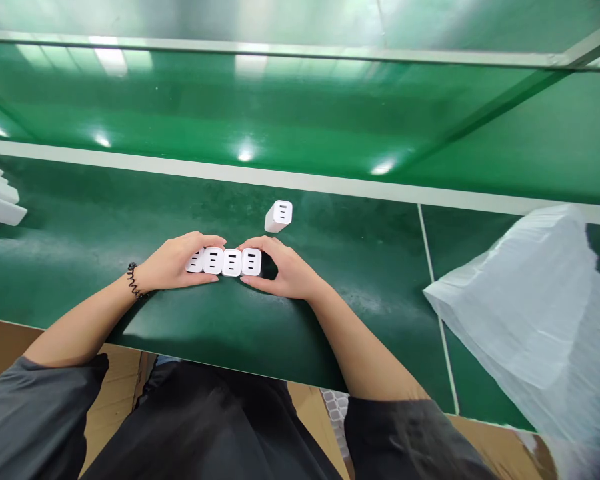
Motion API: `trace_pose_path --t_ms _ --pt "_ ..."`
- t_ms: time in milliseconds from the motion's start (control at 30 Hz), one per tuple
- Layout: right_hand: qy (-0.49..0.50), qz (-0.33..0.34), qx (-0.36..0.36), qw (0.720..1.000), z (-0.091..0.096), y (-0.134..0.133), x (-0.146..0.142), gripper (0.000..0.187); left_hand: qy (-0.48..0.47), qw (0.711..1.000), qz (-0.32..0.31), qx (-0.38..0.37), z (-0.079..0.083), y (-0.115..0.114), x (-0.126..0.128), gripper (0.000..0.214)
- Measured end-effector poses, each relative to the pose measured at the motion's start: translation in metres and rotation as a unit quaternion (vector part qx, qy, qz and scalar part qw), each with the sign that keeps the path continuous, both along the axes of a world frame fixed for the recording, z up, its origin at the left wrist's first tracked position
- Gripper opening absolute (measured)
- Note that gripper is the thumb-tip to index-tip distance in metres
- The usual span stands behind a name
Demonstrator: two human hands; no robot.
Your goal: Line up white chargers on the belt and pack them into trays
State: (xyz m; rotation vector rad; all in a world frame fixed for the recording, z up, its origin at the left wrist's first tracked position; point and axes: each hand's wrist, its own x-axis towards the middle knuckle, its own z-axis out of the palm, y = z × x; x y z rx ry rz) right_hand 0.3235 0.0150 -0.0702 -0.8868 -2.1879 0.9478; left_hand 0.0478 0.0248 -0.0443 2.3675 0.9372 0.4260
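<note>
While four white blocks point(231, 263) are lined up side by side on the green surface point(220, 327), both ends of the row are bracketed by bare hands. Slotted faces are turned up toward the camera: one wider slot, two narrower ones each.

Left hand point(180, 263): fingers point(205, 239) parted by roughly one block's depth, thumb laid along the near side, index along the far side. The leftmost block is held between them and partly covered.

Right hand point(287, 268): fingers point(261, 242) set about the same, rightmost block held between thumb and index. A gap is left between that block and the palm. Grip force can't be told.

A lone block point(279, 216) is placed just beyond the row, near the right hand, touched by neither. More white blocks point(0, 205) are piled at the far left, cut off by the frame.

Surface is crossed by a pale seam point(433, 287) on the right; a translucent sheet point(520, 293) is draped there, crumpled. The far edge is bounded by a white strip point(230, 171), backed by a glossy green panel point(280, 120) in which lights are reflected. Cardboard point(115, 380) is seen below the near edge. A black coiled band point(133, 281) is worn on the left wrist.
</note>
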Motion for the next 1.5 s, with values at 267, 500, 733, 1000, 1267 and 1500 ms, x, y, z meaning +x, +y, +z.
trace_pose_path --t_ms 267,500,733,1000,1267,1500 --pt "0.003 0.013 0.046 0.999 -0.001 0.0 -0.002 0.041 -0.015 0.998 -0.031 0.046 0.002 0.0 0.0 0.045" --pt "-0.021 0.015 0.088 0.996 -0.007 -0.001 -0.006 0.042 -0.016 0.997 -0.057 0.049 0.002 -0.002 0.001 0.049" --pt "-0.014 0.007 0.129 0.991 -0.008 -0.002 -0.009 0.038 -0.01 0.997 -0.056 0.045 0.003 -0.002 0.002 0.052" --pt "-0.013 0.013 0.146 0.989 -0.01 -0.003 -0.01 0.038 -0.004 0.996 -0.07 0.052 0.004 -0.003 0.001 0.054" --pt "-0.012 0.007 0.181 0.983 -0.006 -0.004 -0.011 0.032 0.005 0.997 -0.069 0.046 0.003 -0.002 0.001 0.054" --pt "-0.022 0.004 0.212 0.977 -0.002 -0.005 -0.012 0.028 0.006 0.997 -0.068 0.045 0.004 -0.002 0.0 0.056"
